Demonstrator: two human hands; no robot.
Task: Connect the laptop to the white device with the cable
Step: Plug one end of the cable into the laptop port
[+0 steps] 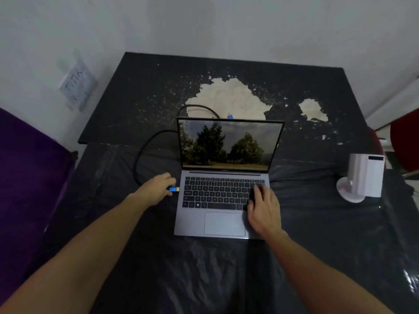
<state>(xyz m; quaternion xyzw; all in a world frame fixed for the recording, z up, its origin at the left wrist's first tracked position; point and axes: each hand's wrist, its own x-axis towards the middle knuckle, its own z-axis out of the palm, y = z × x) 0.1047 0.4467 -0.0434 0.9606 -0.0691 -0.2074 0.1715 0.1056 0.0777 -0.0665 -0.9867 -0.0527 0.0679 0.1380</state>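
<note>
An open grey laptop (223, 223) sits mid-table, its screen showing trees. My left hand (157, 188) grips the blue-and-gold plug (174, 189) of a black cable (141, 152), with the plug tip right at the laptop's left edge. The cable loops back behind the screen, where its other blue end (230, 116) peeks above the lid. My right hand (264, 207) lies flat on the right side of the keyboard and palm rest, fingers apart. The white device (362, 177), an upright box on a round foot, stands at the right, apart from both hands.
The table (136, 91) is dark with pale worn patches at the back, and a crinkled black plastic sheet (215, 268) covers its near part. A purple seat (29, 177) is at the left, a red chair (404, 141) at the far right.
</note>
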